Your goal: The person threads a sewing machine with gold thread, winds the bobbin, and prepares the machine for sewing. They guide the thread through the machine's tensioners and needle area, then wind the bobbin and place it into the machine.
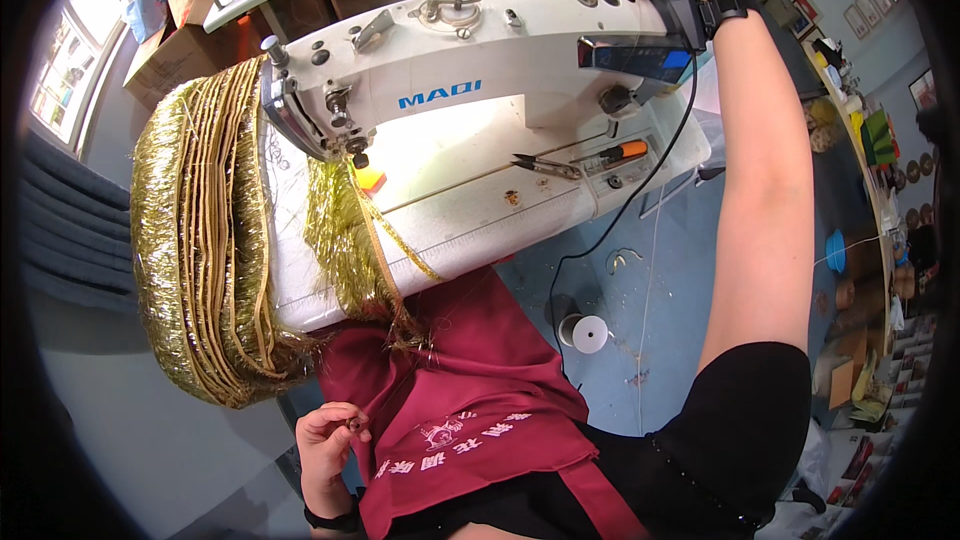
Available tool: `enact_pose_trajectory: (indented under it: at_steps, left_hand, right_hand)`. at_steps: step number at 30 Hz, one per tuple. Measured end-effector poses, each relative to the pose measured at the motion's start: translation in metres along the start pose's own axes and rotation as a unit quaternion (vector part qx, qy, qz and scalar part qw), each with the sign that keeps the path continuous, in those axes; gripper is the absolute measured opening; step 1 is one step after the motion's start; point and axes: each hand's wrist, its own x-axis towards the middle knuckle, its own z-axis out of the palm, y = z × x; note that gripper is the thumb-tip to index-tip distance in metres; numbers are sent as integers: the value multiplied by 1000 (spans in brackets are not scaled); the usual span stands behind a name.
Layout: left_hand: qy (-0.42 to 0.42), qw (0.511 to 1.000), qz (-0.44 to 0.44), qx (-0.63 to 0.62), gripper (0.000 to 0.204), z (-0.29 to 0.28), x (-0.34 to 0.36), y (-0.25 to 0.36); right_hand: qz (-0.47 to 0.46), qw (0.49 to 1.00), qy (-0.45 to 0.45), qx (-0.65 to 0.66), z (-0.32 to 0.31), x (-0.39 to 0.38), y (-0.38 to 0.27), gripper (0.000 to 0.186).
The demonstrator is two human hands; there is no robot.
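Gold fringe (338, 230) over table edge (480, 259)

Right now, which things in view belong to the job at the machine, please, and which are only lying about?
Likely in the job:
sewing machine
hanging gold fringe strip
folded gold fringe stack

Apparently lying about:
thread snips
orange-handled tool
white spool
cardboard box

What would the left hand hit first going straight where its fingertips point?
Probably the apron, just right of the left hand in the picture; depth is unclear.
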Motion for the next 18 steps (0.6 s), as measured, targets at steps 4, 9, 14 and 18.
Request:
enact_pose_trajectory:
  at_steps: [4,9,14,18]
  left_hand:
    - [-16,1000,-5,0,23,2,7,1]
    - [-45,999,-21,15,23,2,17,2]
    - [-58,997,-33,31,23,8,23,5]
    - [-53,997,-43,25,22,17,24,6]
  right_hand:
    - [-4,999,38,-2,-3,4,3,21]
    - [23,991,129,-4,-40,12,25,29]
    - [-38,954,160,250,-83,25,38,26]
    - [-110,955,114,249,-95,26,25,22]
